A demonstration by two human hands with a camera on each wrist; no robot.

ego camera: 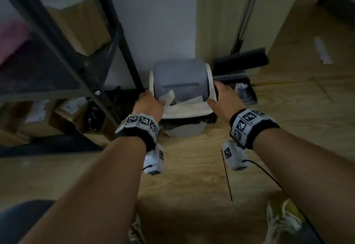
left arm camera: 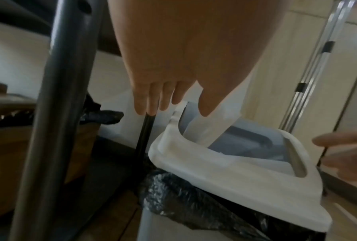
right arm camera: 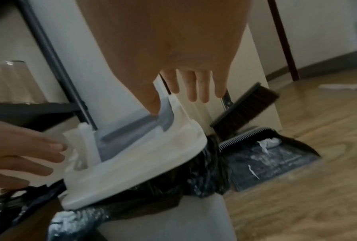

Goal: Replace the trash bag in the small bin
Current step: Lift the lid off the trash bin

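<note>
The small bin (ego camera: 184,131) stands on the floor against the wall. It has a white lid frame (ego camera: 184,112) and a grey swing flap (ego camera: 180,78). A black trash bag (ego camera: 192,121) bulges out under the lid rim (left arm camera: 183,195) (right arm camera: 204,176). White paper waste (ego camera: 169,97) sticks out of the opening. My left hand (ego camera: 148,101) is at the lid's left edge with straight fingers (left arm camera: 148,101) pointing down beside it. My right hand (ego camera: 221,97) is at the lid's right edge, fingers (right arm camera: 198,88) straight, thumb against the grey flap. Neither hand holds anything.
A black metal shelf rack (ego camera: 115,38) stands close on the bin's left, with cardboard boxes (ego camera: 38,116) under it. On the right, a dustpan (ego camera: 244,91) with debris and a brush (ego camera: 242,59) lean by the wall. A paper scrap (ego camera: 322,50) lies on the wooden floor.
</note>
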